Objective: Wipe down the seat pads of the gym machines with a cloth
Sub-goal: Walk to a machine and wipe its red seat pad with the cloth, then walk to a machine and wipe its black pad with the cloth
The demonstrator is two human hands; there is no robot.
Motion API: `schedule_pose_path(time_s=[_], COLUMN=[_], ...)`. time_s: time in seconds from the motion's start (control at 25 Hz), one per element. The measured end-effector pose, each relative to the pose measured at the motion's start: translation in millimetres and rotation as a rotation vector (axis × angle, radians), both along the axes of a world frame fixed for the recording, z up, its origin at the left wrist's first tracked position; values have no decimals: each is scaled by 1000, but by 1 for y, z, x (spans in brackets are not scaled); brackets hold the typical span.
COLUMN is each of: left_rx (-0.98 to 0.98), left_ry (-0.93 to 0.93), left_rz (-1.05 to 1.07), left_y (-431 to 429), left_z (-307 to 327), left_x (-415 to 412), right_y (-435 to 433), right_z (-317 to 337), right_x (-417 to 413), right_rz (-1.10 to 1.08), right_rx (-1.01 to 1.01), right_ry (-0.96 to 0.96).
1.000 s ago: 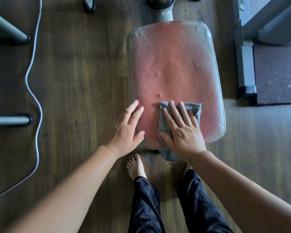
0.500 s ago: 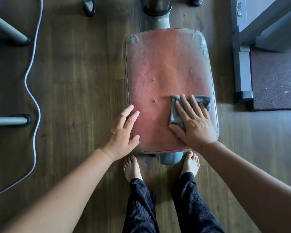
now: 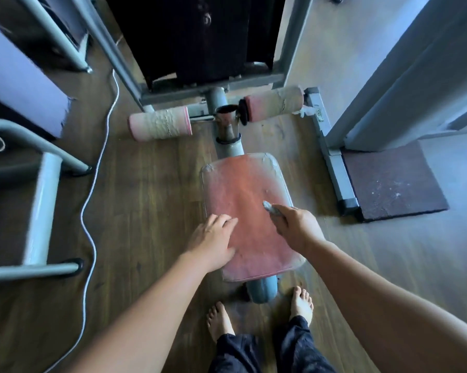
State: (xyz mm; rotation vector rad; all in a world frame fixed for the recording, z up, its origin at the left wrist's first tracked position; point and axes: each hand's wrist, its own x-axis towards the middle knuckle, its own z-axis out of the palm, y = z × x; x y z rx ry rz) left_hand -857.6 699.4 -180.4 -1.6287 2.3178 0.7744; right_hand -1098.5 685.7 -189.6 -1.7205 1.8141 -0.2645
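A worn red seat pad [image 3: 243,200] sits on a grey post in the middle of the floor. My right hand [image 3: 294,224] is over the pad's right side and grips a bunched grey cloth [image 3: 270,207]; only a small end of the cloth pokes out past the fingers. On the pad's left edge lies my left hand [image 3: 213,239], fingers relaxed and spread. Whether the cloth touches the pad, I cannot tell.
Two worn foam rollers [image 3: 159,123] [image 3: 274,103] and the machine's grey frame [image 3: 210,94] stand beyond the pad. A white cable [image 3: 92,184] snakes along the wooden floor at the left. A dark mat [image 3: 391,181] lies right. Another grey frame [image 3: 41,211] is left. My bare feet [image 3: 302,305] stand below the pad.
The view has pulled back and up, showing the machine frame and rollers. My right hand has gathered the flat cloth into a bunch. My left hand stays on the pad's left edge.
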Motion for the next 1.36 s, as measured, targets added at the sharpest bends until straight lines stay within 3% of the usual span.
schedule_pose_path(time_s=[0.28,0.48,0.76,1.04,1.36], left_rx=[-89,-168,-273,-276,-280], left_ry=[-34,-58,-44,-28,20], left_rz=[-255,-454,-700,-898,-1122], left_y=[-21,-27,11,87,116], left_z=[143,200,241,239,234], left_x=[-73,-157,-353,-572,-790], right_y=[33,83,173,278,327], right_z=[171,232,267,290,290], right_x=[-42,-124,-310,-502,-666], right_rz=[-379,-596,-862,-1024,-1164], right_rx=[-136,-244,-307,-297,-325], right_ry=[-193,-183,-124,-60,-20])
